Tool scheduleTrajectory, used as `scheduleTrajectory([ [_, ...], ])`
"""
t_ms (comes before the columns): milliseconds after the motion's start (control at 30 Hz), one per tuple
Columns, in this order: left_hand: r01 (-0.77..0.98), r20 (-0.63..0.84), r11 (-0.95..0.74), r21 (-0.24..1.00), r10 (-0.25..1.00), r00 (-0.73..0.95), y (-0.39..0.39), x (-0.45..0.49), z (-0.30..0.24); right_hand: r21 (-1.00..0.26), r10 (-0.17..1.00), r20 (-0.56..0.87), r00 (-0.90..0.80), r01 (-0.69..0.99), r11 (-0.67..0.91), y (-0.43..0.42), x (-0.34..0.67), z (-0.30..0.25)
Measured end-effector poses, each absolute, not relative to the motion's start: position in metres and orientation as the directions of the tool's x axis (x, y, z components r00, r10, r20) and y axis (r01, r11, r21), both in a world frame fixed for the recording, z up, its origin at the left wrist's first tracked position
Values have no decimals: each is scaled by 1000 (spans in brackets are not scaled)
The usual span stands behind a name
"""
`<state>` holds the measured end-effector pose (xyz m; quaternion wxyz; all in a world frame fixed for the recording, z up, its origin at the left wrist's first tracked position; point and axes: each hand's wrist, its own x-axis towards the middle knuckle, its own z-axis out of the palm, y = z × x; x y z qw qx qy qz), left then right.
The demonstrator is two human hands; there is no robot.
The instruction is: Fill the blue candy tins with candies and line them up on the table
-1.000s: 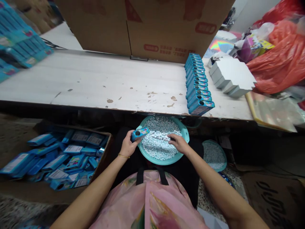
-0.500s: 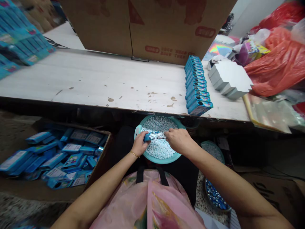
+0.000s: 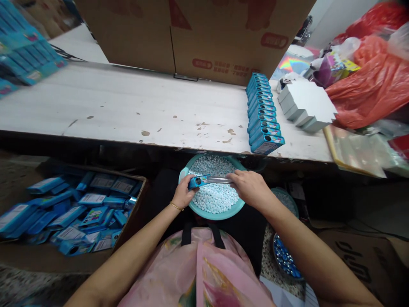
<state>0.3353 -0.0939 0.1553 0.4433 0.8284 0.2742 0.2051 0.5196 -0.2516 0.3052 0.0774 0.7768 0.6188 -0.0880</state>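
Observation:
A teal bowl full of small white pellets rests on my lap below the table edge. Over it my left hand grips a small blue box by its left end. A clear inner tray sticks out of the box to the right, and my right hand pinches its far end. Both hands are closed on these parts, just above the pellets.
A worn white table holds a row of filled blue boxes, white cartons and a big cardboard box. A carton of loose blue boxes sits at my left. Red bags lie at the right.
The blue box was held up beside the bowl, then dipped into the pellets. Now it is level over the bowl with its clear tray drawn out to the right by my right hand.

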Motion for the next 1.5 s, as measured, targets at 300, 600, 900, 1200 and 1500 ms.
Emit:
scheduleTrajectory([
  [300,329,80,-378,865,753,653,-84,307,163,-256,824,-408,393,817,-517,-247,520,155],
  [600,352,81,-345,870,806,587,-78,302,170,-568,903,-317,291,704,-427,-231,501,140],
  [900,320,111,-423,848,731,673,-88,320,164,-609,955,-174,242,735,-297,-269,538,237],
  [1200,254,170,-552,794,603,779,-105,339,157,-36,921,-315,231,966,-255,-242,502,310],
  [1500,233,170,-505,831,629,758,-101,333,149,85,928,-287,239,971,-224,-250,505,319],
])
